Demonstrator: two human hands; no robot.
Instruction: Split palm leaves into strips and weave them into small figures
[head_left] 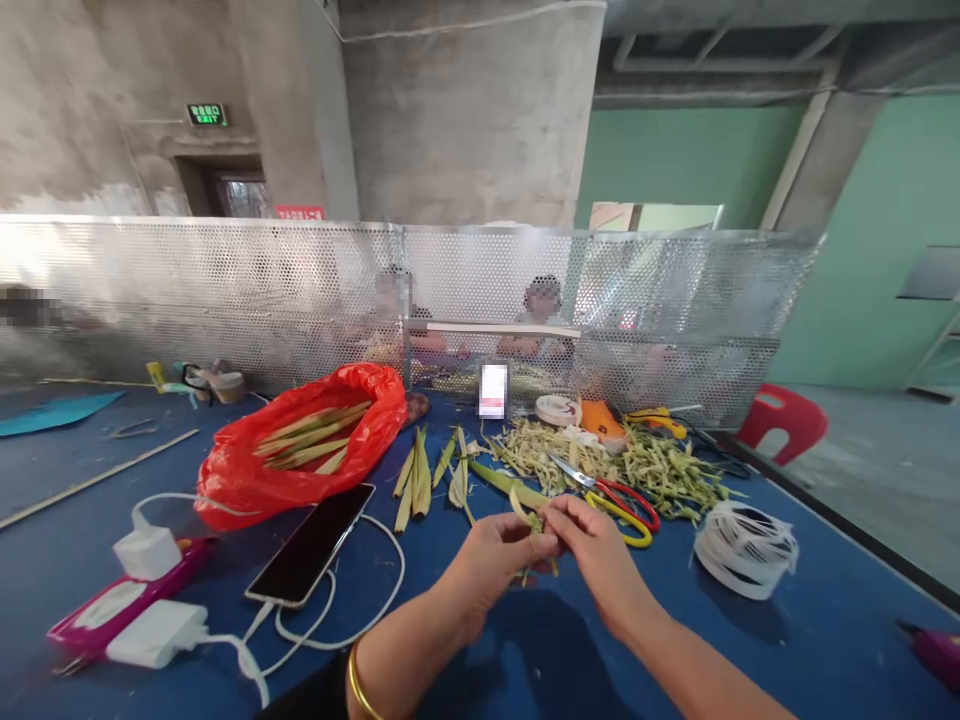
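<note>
My left hand [491, 560] and my right hand [592, 545] meet above the blue table [825, 630], both pinched closed on a narrow green leaf strip [534, 522] held between them. The strip's ends hang down below my fingers. Just beyond my right hand lie scissors with red and yellow handles [622, 500]. Several cut green leaf pieces [420, 480] lie in a row ahead of my left hand.
A red plastic bag [300, 450] holding leaf stalks lies at left. A black phone [311, 545] on a white cable, white chargers [150, 550] and a pink case sit near left. A coil of white strip [746, 550], a leaf-scrap heap [660, 470] and a perforated metal screen [225, 290] with people behind.
</note>
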